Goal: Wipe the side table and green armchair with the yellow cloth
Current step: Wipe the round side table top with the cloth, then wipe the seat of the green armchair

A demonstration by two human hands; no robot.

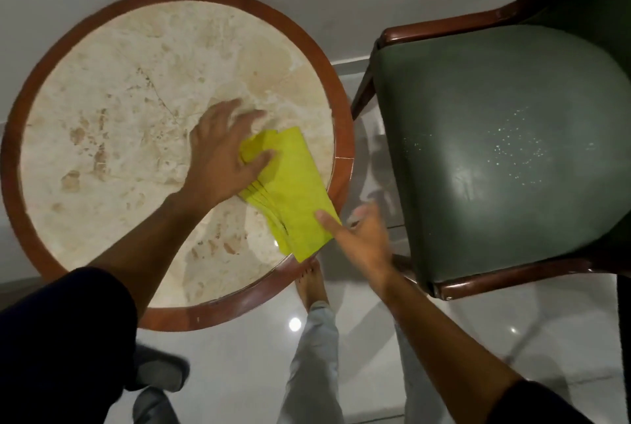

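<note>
Two flat, released hands, left hand and right hand, merely press the folded cloth lying at the table rim beside the chair, so an outward stroke risks dragging it off.

Yellow cloth; beige-mottled side table; green armchair.

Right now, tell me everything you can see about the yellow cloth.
The yellow cloth is bright yellow-green, folded into a long rectangle with stacked layers showing along its left edge. It lies flat on the right side of the round side table, on the beige marble-like top, its near corner reaching over the brown wooden rim. The left hand presses on its far end, fingers spread. The right hand touches its near right corner with a fingertip. The green armchair stands beside it, apart.
</note>
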